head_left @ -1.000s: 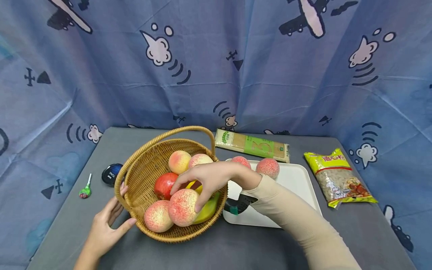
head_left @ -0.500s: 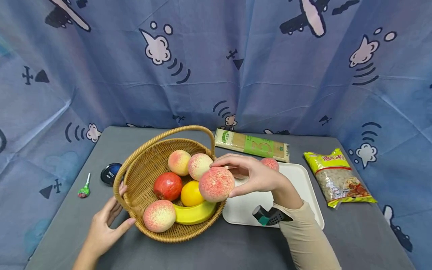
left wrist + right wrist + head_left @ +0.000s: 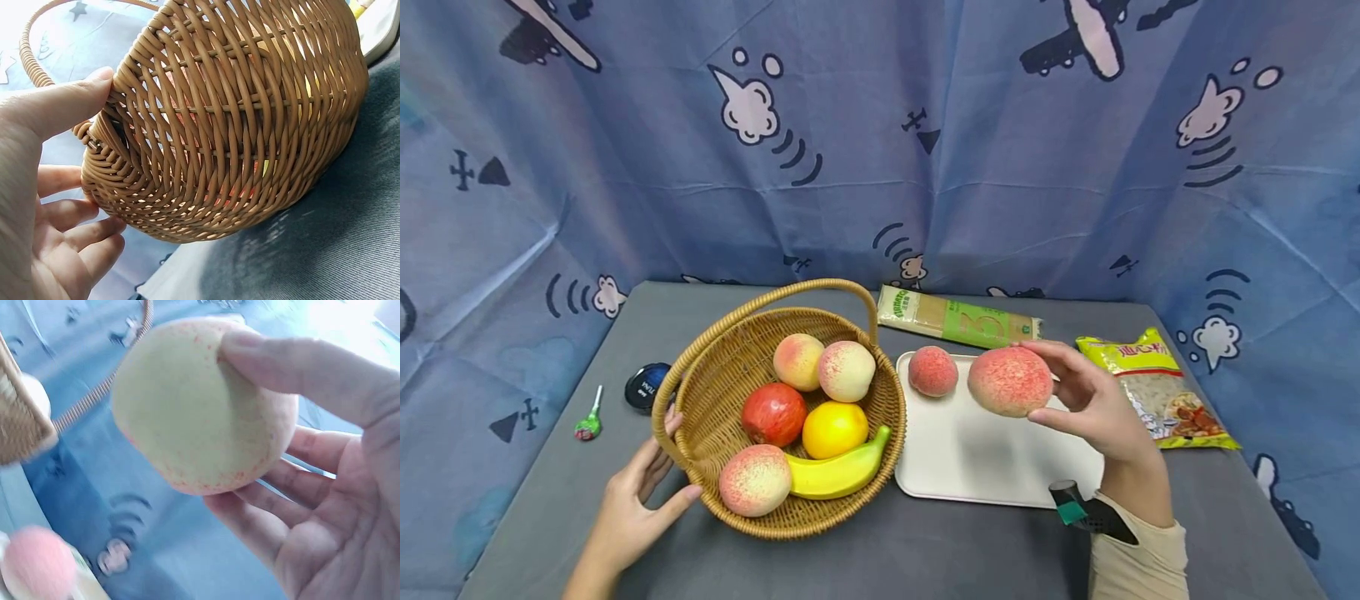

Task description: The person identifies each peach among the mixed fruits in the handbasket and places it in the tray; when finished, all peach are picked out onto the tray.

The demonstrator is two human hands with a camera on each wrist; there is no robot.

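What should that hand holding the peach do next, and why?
Probably lower the pink speckled peach onto the white tray: the right hand holds it above bare tray, beside another peach already lying there.

Basket (image 3: 237, 119) wall hides fruit in left wrist view, only orange/yellow glints thru weave; handle cut by top edge. Right wrist view: 2nd peach (image 3: 34, 562) & basket edge (image 3: 19, 425) blurred. Bag (image 3: 1150, 392) print too small to read
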